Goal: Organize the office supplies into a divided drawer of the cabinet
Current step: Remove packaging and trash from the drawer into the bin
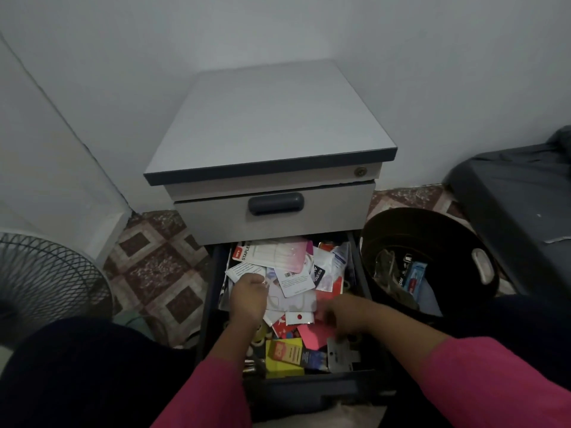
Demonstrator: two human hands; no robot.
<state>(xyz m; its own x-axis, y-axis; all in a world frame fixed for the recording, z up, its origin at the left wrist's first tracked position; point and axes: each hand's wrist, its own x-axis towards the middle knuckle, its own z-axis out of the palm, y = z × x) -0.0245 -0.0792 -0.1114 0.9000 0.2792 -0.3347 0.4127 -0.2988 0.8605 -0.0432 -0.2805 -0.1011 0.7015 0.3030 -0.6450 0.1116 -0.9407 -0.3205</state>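
Observation:
The grey cabinet (268, 118) has its lower drawer (309, 389) pulled out, crammed with loose packets of office supplies. A white stapler packet (278, 253) lies at the back and a yellow packet (284, 353) near the front, beside a grey blister card (343, 355). My left hand (248, 296) reaches into the left side of the pile, fingers curled down onto a white packet (244, 271). Over the pink cards (313, 335) on the right side is my right hand (343, 313), motion-blurred, so its grip is unclear. No dividers show under the clutter.
The upper drawer is closed, with a dark handle (276, 203). A black round bin (429, 261) holding a few packaged items stands right of the cabinet. A fan grille (46, 282) is on the left and dark furniture (525, 211) on the right. The floor is patterned tile.

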